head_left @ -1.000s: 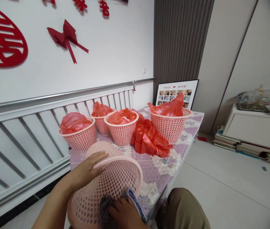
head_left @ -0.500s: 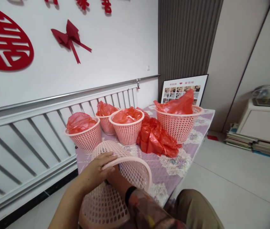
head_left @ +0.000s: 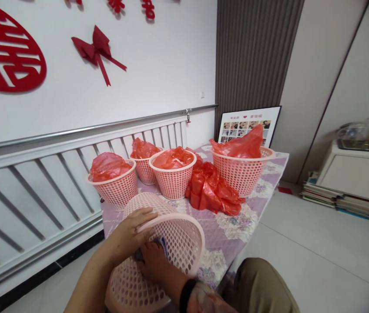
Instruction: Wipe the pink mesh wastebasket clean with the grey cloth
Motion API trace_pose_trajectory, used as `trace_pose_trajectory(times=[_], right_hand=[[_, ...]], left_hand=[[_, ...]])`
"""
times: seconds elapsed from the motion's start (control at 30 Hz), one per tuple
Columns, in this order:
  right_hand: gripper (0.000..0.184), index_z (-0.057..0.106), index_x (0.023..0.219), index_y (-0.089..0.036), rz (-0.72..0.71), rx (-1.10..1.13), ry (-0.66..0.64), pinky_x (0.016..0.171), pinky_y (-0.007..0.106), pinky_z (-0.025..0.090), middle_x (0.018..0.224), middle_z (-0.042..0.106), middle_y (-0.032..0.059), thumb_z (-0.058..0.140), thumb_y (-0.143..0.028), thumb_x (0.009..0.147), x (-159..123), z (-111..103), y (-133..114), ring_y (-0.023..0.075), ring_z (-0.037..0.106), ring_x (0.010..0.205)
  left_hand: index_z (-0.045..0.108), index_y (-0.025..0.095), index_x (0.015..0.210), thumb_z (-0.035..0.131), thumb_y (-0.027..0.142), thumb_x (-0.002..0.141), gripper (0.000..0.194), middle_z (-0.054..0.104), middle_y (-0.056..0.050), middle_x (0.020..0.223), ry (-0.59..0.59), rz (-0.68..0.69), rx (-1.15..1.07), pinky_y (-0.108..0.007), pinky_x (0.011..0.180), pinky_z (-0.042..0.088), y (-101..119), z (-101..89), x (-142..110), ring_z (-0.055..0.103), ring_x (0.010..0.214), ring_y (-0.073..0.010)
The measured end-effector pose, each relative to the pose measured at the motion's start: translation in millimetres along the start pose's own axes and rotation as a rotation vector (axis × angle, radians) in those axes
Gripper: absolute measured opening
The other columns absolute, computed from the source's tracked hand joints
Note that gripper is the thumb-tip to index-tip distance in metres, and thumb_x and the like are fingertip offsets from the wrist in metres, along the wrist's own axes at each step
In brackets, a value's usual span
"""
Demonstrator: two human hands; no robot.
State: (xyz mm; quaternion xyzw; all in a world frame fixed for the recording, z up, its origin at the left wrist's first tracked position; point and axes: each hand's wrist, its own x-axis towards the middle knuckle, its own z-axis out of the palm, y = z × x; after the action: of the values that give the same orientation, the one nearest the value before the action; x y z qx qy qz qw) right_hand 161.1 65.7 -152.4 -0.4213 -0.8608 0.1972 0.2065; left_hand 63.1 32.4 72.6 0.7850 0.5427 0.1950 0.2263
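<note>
A pink mesh basket (head_left: 184,243) lies tilted on its side at the near end of the table, mouth towards me. My left hand (head_left: 129,237) rests on its upper rim, fingers curled over the edge. My right hand (head_left: 150,261) is inside the basket, pressing a small grey-blue cloth (head_left: 162,241) against the inner wall. The cloth is mostly hidden by the hand and the mesh.
Several pink baskets lined with red plastic bags (head_left: 173,180) stand further along the table with the purple floral cover (head_left: 233,224). Loose red bags (head_left: 212,189) lie between them. A white railing (head_left: 41,187) runs at left. A framed photo board (head_left: 248,126), a white cabinet (head_left: 357,176) and stacked books (head_left: 344,202) stand at right.
My right hand with the cloth went from the basket's lower outer edge into the basket, and now sits on the inner wall near the rim. The left hand stayed on the rim.
</note>
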Motion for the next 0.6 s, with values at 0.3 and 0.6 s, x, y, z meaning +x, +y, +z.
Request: trace_pose_trajectory(times=[0.3,0.6], right_hand=[[0.065,0.056,0.144,-0.027,-0.043,-0.051,-0.137,0.099,0.054,0.054,0.135,0.071,0.0128,0.078,-0.038,0.084,-80,21,3,0.0375,0.067,0.119],[0.035,0.067,0.124,-0.037,-0.123,-0.023,0.096,0.085,0.035,0.057,0.108,0.082,-0.0003,0.073,-0.039,0.090,-123,56,48,0.0253,0.074,0.093]], left_hand=[[0.062,0.022,0.144,0.057,0.040,0.087,0.060,0.053,-0.012,0.162,0.035,0.006,0.051,-0.056,0.132,0.028,-10,6.0,-1,0.045,0.154,-0.0297],[0.070,0.020,0.134,0.044,0.019,0.081,0.059,0.065,-0.010,0.151,0.122,0.072,0.097,-0.060,0.128,0.034,-6,-0.9,-17,0.056,0.145,-0.0287]])
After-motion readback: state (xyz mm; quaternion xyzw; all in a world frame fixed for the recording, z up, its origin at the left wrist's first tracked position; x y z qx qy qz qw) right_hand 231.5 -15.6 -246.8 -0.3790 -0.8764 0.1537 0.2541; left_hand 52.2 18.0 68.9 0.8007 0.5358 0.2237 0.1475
